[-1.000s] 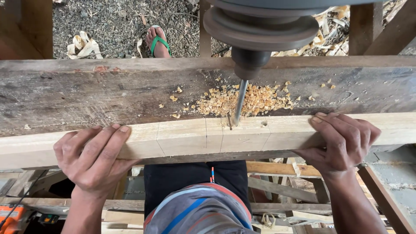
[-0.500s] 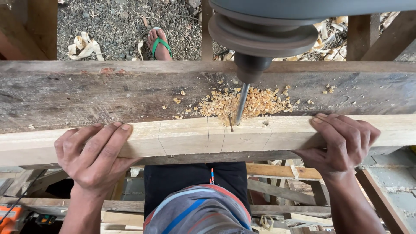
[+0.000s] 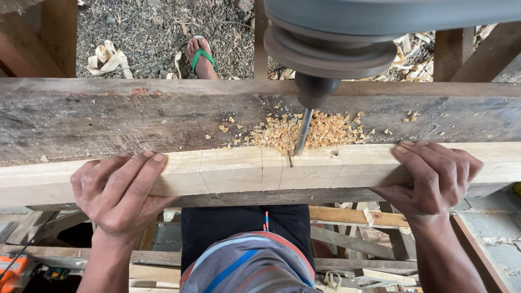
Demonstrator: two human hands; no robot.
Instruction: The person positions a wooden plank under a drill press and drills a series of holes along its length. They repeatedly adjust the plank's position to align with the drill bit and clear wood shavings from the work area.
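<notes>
While the grey, weathered bench plank [image 3: 108, 122] carries everything, the pale timber [image 3: 244, 171] you are working lies along its near edge, pencil lines ruled across its top face. Above it hangs the drill press head [image 3: 347, 38], its bit [image 3: 302, 133] angled down to the far edge of the pale timber, right at one of those lines, with a small bored hole [image 3: 335, 153] just to the right. This looks like the drilling step of a row of marked holes.

Your left hand [image 3: 119, 192] is wrapped over the timber's near edge, fingers flat on top and curled around the front, a full firm hold. Your right hand [image 3: 434, 176] grips the same way further along, fingers over the top, thumb underneath.

The next move, as I judge it, calls for keeping the timber pressed steady against the bench so the bit stays on its mark. The heap of shavings [image 3: 304, 130] around the bit hides the exact entry point, so mind that. Beyond the bench, someone's foot in a green sandal [image 3: 201, 57] stands on the gravel.
</notes>
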